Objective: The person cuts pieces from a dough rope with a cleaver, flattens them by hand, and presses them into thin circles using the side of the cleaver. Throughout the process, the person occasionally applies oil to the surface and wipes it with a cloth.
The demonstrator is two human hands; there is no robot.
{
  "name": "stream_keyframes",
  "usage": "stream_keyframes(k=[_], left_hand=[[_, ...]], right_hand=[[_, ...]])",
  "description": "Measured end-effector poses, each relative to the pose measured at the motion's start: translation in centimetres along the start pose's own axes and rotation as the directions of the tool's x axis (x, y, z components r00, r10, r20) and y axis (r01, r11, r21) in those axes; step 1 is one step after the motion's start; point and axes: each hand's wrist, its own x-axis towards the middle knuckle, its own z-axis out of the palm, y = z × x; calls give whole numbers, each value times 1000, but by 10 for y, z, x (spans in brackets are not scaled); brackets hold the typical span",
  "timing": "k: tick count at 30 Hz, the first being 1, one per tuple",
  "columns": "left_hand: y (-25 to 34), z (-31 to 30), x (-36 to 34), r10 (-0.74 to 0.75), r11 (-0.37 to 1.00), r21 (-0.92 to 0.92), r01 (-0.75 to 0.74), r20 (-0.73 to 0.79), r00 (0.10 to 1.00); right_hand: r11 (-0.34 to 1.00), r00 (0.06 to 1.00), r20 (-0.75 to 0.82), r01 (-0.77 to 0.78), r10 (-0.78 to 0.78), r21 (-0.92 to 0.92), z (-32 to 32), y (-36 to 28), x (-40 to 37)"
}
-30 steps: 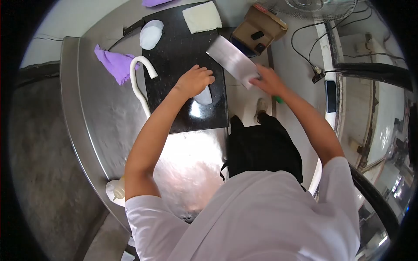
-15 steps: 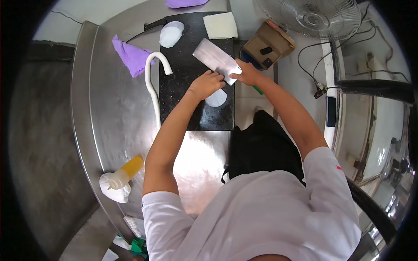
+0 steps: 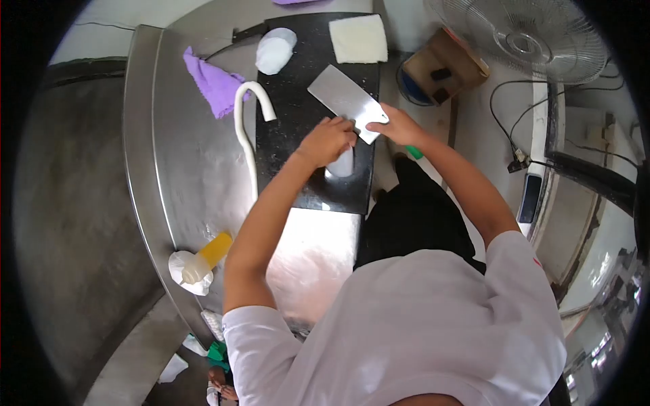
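My right hand [image 3: 399, 127] grips a cleaver [image 3: 342, 97] where its wide blade meets the handle. The blade lies slanted above the black board [image 3: 279, 145], and a green handle end shows below my wrist. Closed fingers of my left hand [image 3: 328, 141] pinch the upper edge of a thin round white dough wrapper [image 3: 340, 164], close beside the blade. The wrapper looks partly lifted; my fingers hide its top. A long white dough rope [image 3: 242, 128], bent at its far end, lies along the board's left edge. Several pale wrappers [image 3: 275, 54] overlap at the board's far left.
A cream folded cloth [image 3: 359, 40] sits at the board's far right, a purple cloth [image 3: 215, 84] left of it. A yellow-filled squeeze bottle [image 3: 213, 252] rests on the steel table near a white bundle [image 3: 196, 281]. Rightward are a cardboard box [image 3: 450, 64], fan [image 3: 521, 40] and phone [image 3: 530, 198].
The wrapper lay flat and round on the board; now its upper part appears raised in my left fingers. The cleaver stays in my right hand. The whole view has shifted slightly.
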Motion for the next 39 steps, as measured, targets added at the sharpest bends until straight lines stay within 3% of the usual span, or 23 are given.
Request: stream_keyframes(k=[2, 5, 11, 16, 18, 23, 27, 30, 32, 36, 38, 39], left_hand=[[0, -9, 5, -40, 999, 34, 37, 79, 996], [-2, -15, 11, 0, 999, 40, -4, 97, 995], [-1, -14, 7, 36, 996, 73, -51, 187, 982], [-4, -13, 4, -13, 998, -65, 25, 172, 985], [-3, -11, 3, -29, 997, -67, 38, 140, 990], [7, -11, 6, 49, 996, 69, -60, 149, 988], [14, -21, 7, 13, 998, 65, -25, 187, 982], [14, -24, 6, 22, 999, 45, -28, 131, 991], [7, -19, 6, 45, 979, 190, -76, 161, 986], [-7, -15, 13, 27, 970, 229, -83, 241, 970], [-9, -10, 13, 132, 966, 211, -152, 104, 986], [-10, -7, 13, 133, 966, 211, -153, 106, 985]], right_hand=[[999, 999, 21, -49, 49, 19, 5, 17, 6], [998, 997, -54, 56, -57, -32, 8, 21, 7], [998, 998, -67, -12, 8, -58, 18, 30, 4], [991, 996, -90, -22, 11, -128, 23, 22, -1], [996, 993, -114, -43, 34, -74, 28, 25, -5], [998, 981, -191, 28, -37, -52, 35, 16, -10], [1000, 983, -184, -6, 1, -30, 32, 9, -16], [999, 981, -191, -23, 16, -33, 32, 9, -16], [999, 981, -188, -45, 40, -22, 34, 11, -17], [998, 982, -181, -57, 51, -31, 33, 11, -18], [998, 985, -161, -63, 58, -27, 30, 8, -22], [995, 988, -133, -87, 79, -54, 28, 6, -23]])
